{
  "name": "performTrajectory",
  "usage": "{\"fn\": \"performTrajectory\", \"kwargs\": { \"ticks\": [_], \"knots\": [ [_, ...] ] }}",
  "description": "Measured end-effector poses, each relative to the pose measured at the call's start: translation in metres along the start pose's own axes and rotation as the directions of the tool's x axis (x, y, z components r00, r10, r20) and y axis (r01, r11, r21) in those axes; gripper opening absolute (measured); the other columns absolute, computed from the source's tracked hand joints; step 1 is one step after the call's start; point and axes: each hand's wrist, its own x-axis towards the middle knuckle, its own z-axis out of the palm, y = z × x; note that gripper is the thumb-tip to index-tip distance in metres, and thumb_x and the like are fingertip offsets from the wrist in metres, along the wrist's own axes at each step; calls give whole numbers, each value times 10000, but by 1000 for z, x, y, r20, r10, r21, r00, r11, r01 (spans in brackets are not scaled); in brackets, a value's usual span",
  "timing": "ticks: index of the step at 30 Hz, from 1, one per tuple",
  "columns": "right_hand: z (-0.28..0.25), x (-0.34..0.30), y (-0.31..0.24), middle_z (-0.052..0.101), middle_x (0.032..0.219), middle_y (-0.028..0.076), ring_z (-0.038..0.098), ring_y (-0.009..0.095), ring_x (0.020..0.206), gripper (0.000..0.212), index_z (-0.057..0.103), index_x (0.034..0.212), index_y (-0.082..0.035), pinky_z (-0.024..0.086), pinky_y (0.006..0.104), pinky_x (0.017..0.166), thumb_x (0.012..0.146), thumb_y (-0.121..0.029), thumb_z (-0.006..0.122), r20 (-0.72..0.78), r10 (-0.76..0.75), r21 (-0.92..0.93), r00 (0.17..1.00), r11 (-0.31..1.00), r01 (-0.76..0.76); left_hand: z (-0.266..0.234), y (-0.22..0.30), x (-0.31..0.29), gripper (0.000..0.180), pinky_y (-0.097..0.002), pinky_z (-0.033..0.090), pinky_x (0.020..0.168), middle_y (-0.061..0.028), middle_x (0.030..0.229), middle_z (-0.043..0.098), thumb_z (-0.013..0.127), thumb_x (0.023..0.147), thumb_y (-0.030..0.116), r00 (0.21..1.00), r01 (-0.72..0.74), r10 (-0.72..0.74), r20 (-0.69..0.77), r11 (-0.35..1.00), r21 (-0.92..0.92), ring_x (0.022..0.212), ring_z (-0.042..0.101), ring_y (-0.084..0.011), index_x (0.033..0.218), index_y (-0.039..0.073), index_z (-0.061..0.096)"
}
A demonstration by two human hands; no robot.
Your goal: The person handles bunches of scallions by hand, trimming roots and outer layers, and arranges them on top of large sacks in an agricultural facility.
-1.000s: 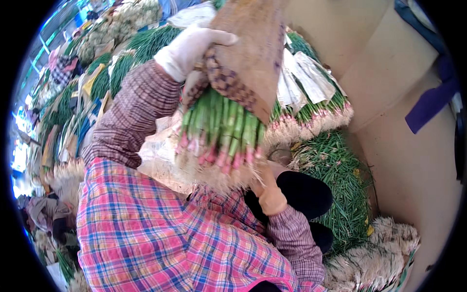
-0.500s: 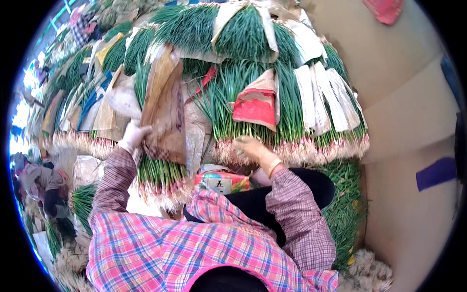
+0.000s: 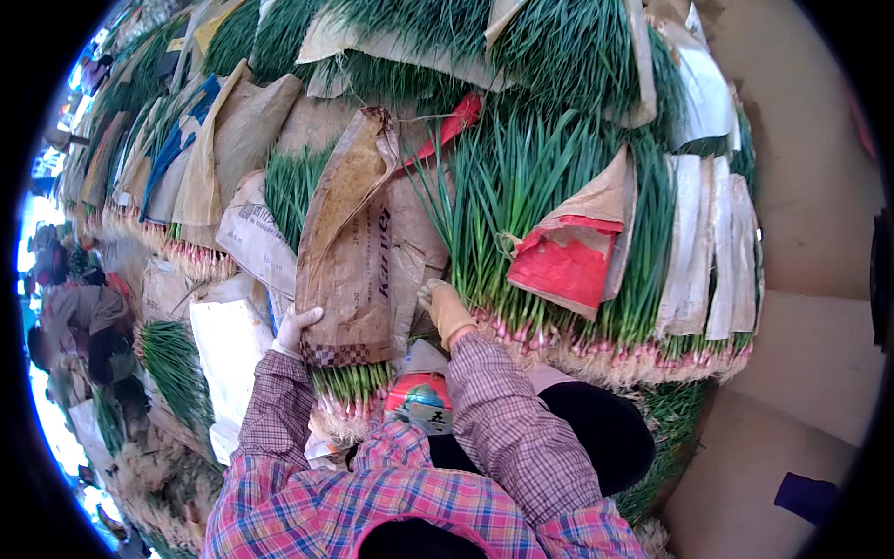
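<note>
My left hand (image 3: 296, 330), in a pale glove, grips the left edge of a brown paper wrap (image 3: 349, 252), thumb on its front and fingers partly hidden. The wrap lies over a bundle of green onions (image 3: 354, 382), whose pink-white bulbs and roots stick out at the near end. My right hand (image 3: 447, 311), in a tan glove, is right of the wrap with fingers stretched out, close to a loose brown sheet and the standing green onions (image 3: 503, 233); I see nothing held in it. A red-lined brown sheet (image 3: 573, 256) covers part of those onions.
Behind lie more green onions (image 3: 568, 56) in rows with paper sheets. White strips (image 3: 703, 247) cover some at right. A red printed package (image 3: 419, 396) sits before me. At left are a white sheet (image 3: 228, 363) and another person (image 3: 79, 321). Brown cardboard (image 3: 810, 363) lies right.
The view has shifted. My left hand has come lower along the wrap's edge, and the wrapped bundle sits nearer my lap. My right hand has moved left from the standing onions' roots toward the wrap.
</note>
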Motion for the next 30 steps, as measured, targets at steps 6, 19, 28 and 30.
{"fn": "performTrajectory", "kwargs": {
  "ticks": [6,19,28,30],
  "knots": [
    [82,-22,-11,482,1179,127,456,255,1113,321,452,1142,44,403,354,950,889,-155,447,-256,224,479,940,874,-78,-35,-23,-10,628,-395,458,900,-167,1161,540,616,732,53,998,10,-12,-65,999,-35,1018,562,-300,1294,-18,345],
    [59,-1,-37,573,1069,101,462,187,1126,374,461,1237,-108,357,325,976,904,-279,453,78,-127,447,989,891,79,-15,-7,4,639,-344,442,894,-115,1121,568,685,681,70,995,62,-61,-83,998,14,1000,565,-234,1246,-30,404],
    [120,-61,-132,607,881,94,577,236,832,181,567,965,-3,489,428,775,860,-146,538,80,48,815,996,572,-93,-10,-13,0,602,-372,471,861,-137,1123,562,654,723,83,997,24,-21,-70,999,43,976,578,-262,1257,-15,394],
    [98,-56,-151,609,760,83,589,196,669,154,573,935,4,534,343,661,841,-115,547,180,23,927,983,331,-177,3,-11,9,545,-350,474,843,-126,1107,571,629,739,56,996,-15,22,-84,997,78,945,584,-240,1236,-17,417]
  ]
}}
